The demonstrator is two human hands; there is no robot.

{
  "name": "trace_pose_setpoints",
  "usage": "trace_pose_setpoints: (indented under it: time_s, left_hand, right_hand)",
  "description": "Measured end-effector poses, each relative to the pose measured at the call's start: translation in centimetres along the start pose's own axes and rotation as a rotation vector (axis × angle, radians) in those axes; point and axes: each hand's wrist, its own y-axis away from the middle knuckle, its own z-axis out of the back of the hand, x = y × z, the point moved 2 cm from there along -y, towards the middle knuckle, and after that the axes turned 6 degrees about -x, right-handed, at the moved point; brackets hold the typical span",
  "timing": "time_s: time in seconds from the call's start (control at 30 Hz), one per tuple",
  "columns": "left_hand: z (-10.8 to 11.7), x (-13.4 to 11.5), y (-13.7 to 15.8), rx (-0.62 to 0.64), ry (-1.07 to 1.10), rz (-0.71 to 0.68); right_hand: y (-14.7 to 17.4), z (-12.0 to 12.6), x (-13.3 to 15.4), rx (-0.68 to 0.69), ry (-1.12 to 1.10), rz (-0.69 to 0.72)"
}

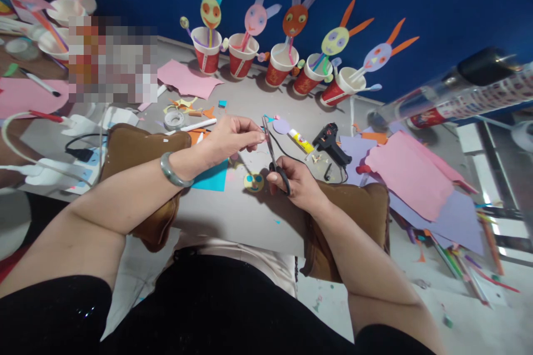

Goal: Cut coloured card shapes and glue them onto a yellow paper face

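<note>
My right hand (297, 182) grips a pair of scissors (272, 150) by the dark handles, blades pointing up and away from me. Beside the blades, my left hand (237, 136) is closed in a pinch; whatever sits between its fingertips is too small to name. On the table below lies a round yellow paper face (254, 181) with blue eyes and a smiling mouth. A purple paper disc (281, 125) rests just beyond the scissors. Blue paper (212, 177) lies under my left wrist.
Several red paper cups (207, 55) with paper rabbit figures line the back wall. A glue stick (301, 141) and a black glue gun (332, 144) lie to the right. Pink paper sheets (410, 172) are piled farther right. Brown cushions (144, 150) sit under both arms; a power strip (89, 169) is at left.
</note>
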Motion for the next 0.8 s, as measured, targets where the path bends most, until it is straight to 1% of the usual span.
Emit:
trace_pose_setpoints:
  time_s: [0.17, 0.3, 0.43, 0.57, 0.7, 0.8]
  left_hand:
    - [0.0, 0.0, 0.0, 0.006, 0.005, -0.001]
    - [0.1, -0.1, 0.1, 0.002, 0.015, 0.0]
    - [0.0, 0.1, 0.0, 0.016, 0.033, 0.007]
    - [-0.2, 0.3, 0.0, 0.061, 0.034, -0.002]
    - [-0.4, 0.5, 0.1, 0.108, 0.065, 0.005]
    - [-0.7, 0.7, 0.3, 0.124, 0.055, -0.005]
  right_hand:
    - [0.0, 0.0, -0.2, -0.011, 0.007, 0.009]
    - [-0.1, 0.1, -0.5, -0.045, -0.001, 0.024]
    - [-0.3, 0.5, -0.3, -0.131, -0.001, 0.074]
    - [-0.4, 1.2, 0.1, -0.226, 0.056, 0.128]
    - [-0.5, 1.4, 0.1, -0.27, 0.057, 0.135]
    - [-0.5, 1.2, 0.2, -0.302, 0.052, 0.176]
